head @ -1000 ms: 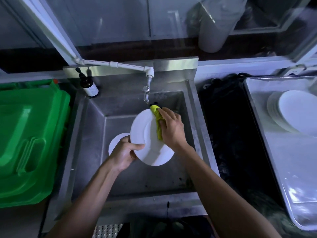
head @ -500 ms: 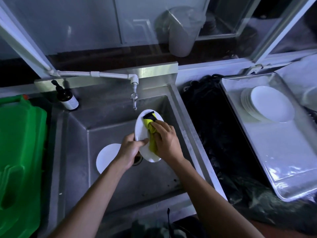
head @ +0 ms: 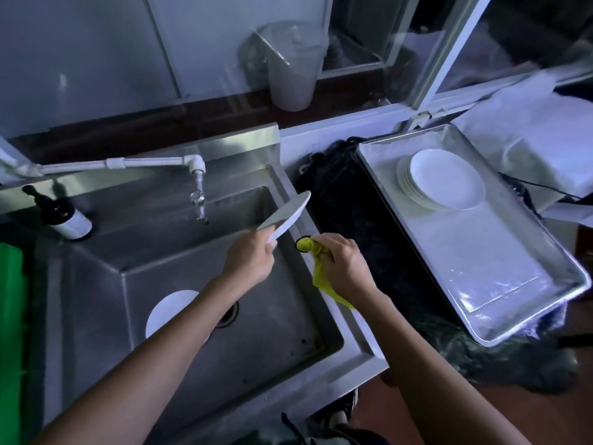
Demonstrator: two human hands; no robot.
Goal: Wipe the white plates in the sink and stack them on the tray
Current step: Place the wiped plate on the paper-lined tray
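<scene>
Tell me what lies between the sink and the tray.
In the head view, a black crumpled sheet fills the stretch between sink and tray.

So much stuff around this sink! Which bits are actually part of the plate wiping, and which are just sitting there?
Part of the job:
- plate held by the left hand
- yellow cloth gripped by the right hand
- plate in the sink
- sink
- tray with the stack of plates

Just sitting there:
- bottle
- tap
- green bin

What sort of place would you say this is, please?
Probably a commercial kitchen's dishwashing area: a deep steel sink with a tap, and a large metal tray holding stacked white plates.
</scene>
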